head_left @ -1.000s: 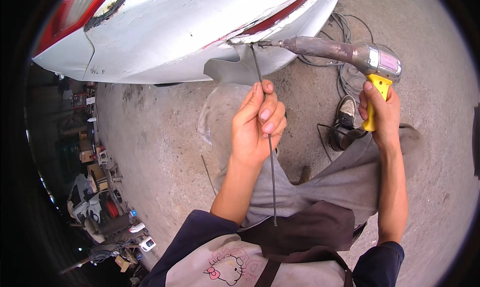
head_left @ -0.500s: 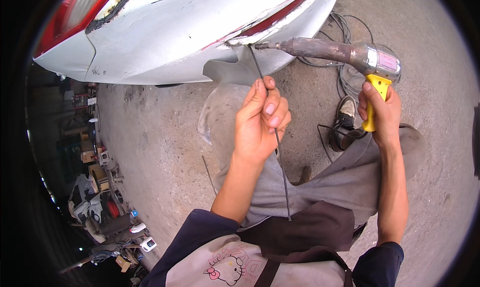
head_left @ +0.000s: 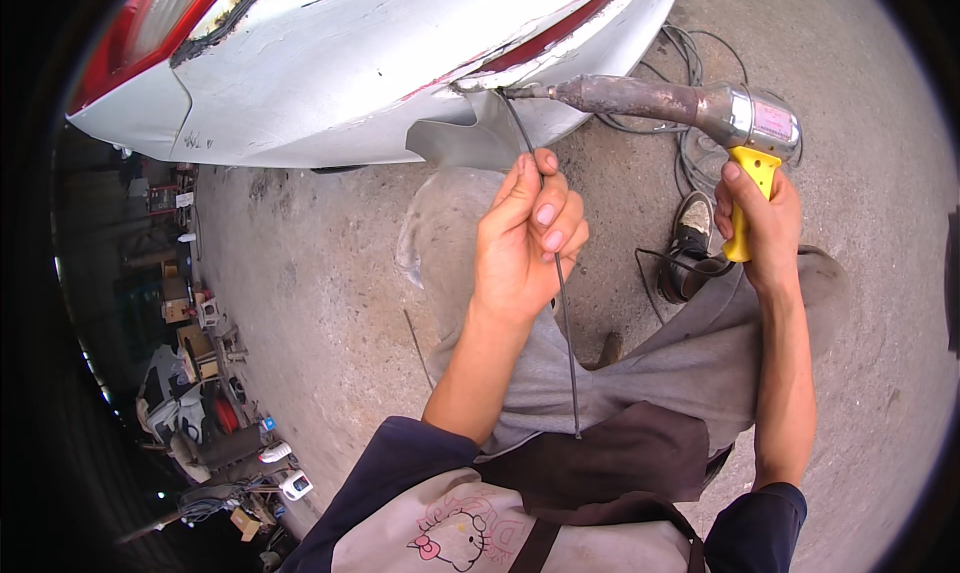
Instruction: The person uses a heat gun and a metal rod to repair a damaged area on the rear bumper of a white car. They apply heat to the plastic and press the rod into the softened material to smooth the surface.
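Rod (head_left: 565, 323), thin and black, is pinched in the left hand (head_left: 528, 238), its upper end at the crack in the white bumper (head_left: 300, 98). The right hand (head_left: 765, 223) is wrapped round the yellow handle of a heat gun (head_left: 635, 98), whose nozzle points at that end; whether they touch is hard to tell. If the nozzle lingers on one spot, the bumper could scorch or sag; if the rod softens unevenly, it could bend away from the crack. A slip of the gun toward the left hand could burn the fingers. Compared with a second ago, the rod's lower end has swung rightward, the left hand sits slightly farther right, and the nozzle has shifted a little left.
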The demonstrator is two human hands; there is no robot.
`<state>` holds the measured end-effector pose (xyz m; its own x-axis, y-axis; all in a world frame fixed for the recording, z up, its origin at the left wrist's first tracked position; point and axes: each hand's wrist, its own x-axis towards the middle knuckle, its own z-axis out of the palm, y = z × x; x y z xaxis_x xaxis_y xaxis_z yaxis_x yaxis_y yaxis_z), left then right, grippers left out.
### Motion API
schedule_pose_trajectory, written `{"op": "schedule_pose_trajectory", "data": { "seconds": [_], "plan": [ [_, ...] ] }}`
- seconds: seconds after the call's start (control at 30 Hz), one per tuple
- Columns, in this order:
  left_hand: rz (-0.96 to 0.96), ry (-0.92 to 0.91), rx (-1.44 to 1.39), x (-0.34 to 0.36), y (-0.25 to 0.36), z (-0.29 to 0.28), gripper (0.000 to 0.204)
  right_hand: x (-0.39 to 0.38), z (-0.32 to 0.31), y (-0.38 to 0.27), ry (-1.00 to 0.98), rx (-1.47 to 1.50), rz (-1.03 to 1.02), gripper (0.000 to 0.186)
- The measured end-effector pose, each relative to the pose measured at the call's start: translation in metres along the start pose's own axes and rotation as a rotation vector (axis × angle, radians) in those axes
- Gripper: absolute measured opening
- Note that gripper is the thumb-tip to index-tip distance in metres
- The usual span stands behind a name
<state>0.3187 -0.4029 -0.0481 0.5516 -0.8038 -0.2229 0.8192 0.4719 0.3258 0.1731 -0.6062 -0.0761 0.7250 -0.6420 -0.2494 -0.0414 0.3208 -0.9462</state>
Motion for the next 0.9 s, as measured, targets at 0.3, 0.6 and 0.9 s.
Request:
{"op": "schedule_pose_trajectory", "data": {
  "seconds": [0.3, 0.6, 0.9],
  "plan": [
    [-0.008, -0.003, 0.002, 0.0021, 0.0002, 0.0039, 0.024, -0.0001, 0.0002, -0.0011, 0.004, 0.008, 0.005, 0.024],
    [-0.011, 0.0, -0.017, 0.0025, 0.0005, 0.0051, 0.025, -0.0005, 0.0023, -0.0035, 0.012, 0.017, 0.005, 0.023],
    [-0.017, -0.003, -0.028, 0.0035, 0.0005, 0.0053, 0.024, -0.0002, 0.0025, -0.0055, 0.018, 0.027, -0.004, 0.021]
  ]
}}
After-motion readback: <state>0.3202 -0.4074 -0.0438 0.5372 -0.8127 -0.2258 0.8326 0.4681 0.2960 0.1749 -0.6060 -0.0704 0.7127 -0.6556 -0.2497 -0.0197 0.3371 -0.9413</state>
